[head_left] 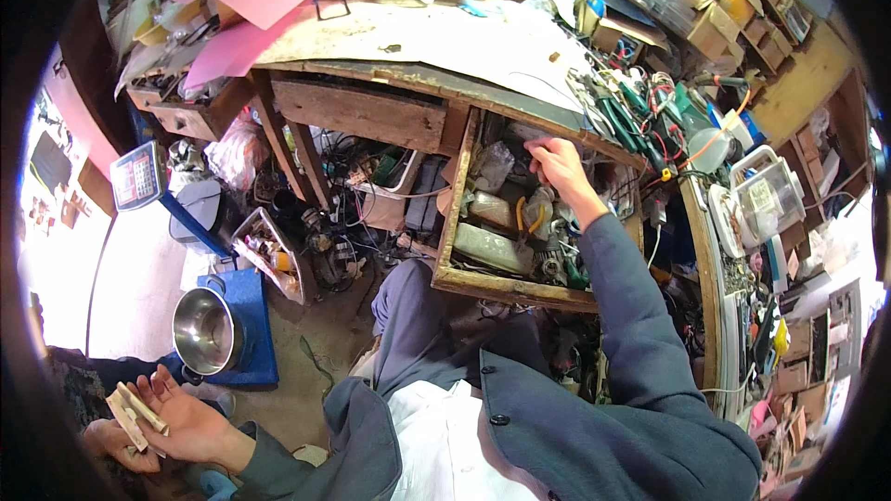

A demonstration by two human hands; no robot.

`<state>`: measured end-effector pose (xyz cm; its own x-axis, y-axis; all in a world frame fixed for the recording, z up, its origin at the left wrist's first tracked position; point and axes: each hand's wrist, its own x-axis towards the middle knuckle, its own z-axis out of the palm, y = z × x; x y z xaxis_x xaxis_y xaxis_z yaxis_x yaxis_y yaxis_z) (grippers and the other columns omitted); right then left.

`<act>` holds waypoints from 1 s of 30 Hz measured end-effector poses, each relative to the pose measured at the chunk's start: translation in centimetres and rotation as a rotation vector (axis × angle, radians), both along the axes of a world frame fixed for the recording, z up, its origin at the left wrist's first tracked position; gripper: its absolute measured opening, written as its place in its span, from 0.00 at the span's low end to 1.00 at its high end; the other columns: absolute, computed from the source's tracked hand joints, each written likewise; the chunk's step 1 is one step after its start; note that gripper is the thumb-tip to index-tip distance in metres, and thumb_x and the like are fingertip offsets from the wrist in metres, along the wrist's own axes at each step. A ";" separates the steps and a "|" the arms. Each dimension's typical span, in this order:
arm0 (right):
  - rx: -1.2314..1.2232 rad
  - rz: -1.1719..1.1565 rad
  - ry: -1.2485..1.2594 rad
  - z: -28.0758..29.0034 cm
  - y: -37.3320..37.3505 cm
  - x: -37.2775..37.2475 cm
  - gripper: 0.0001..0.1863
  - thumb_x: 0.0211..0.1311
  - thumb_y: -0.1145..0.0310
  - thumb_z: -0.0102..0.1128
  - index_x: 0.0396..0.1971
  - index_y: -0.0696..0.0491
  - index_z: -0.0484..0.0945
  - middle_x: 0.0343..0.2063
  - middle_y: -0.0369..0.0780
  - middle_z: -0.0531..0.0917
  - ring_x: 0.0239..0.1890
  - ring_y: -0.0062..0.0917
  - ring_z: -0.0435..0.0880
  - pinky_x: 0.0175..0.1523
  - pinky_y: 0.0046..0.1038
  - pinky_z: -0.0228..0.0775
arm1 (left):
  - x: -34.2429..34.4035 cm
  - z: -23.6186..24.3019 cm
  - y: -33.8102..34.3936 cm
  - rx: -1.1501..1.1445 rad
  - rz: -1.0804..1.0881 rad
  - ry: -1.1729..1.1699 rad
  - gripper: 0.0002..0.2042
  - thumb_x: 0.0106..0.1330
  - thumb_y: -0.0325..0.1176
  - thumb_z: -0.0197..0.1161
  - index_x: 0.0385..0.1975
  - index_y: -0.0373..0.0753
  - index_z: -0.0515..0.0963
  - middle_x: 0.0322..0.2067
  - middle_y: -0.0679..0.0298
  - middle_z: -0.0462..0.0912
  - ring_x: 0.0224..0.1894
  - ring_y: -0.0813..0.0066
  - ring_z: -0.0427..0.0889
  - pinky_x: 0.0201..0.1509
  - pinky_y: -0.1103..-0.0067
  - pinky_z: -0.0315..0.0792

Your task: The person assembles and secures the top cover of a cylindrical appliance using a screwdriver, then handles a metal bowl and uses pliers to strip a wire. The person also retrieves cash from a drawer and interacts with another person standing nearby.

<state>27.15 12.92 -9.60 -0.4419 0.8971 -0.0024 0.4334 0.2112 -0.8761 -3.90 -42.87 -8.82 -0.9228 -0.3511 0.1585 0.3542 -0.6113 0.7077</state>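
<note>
Lower left, my left hand (195, 427) spreads palm-up, seemingly to support pale strips (144, 410) beside a co-worker's hand (109, 443); center-right, my right hand (557, 166) curls over a pulled-out drawer (520, 290), grip unclear.

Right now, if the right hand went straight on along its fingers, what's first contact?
Likely the crumpled clear plastic bag in the open wooden drawer, just left of the right hand. Depth is unclear; if high enough, it might pass above the bag.
</note>
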 end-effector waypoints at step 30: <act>0.074 -0.333 -0.653 -4.7 6.5 -10.7 0.17 0.68 0.64 0.56 0.49 0.57 0.82 0.48 0.50 0.86 0.48 0.43 0.87 0.50 0.44 0.81 | 6.9 -2.8 10.5 -0.273 -0.679 -0.151 0.18 0.79 0.43 0.47 0.45 0.34 0.78 0.22 0.67 0.75 0.24 0.77 0.71 0.39 0.75 0.70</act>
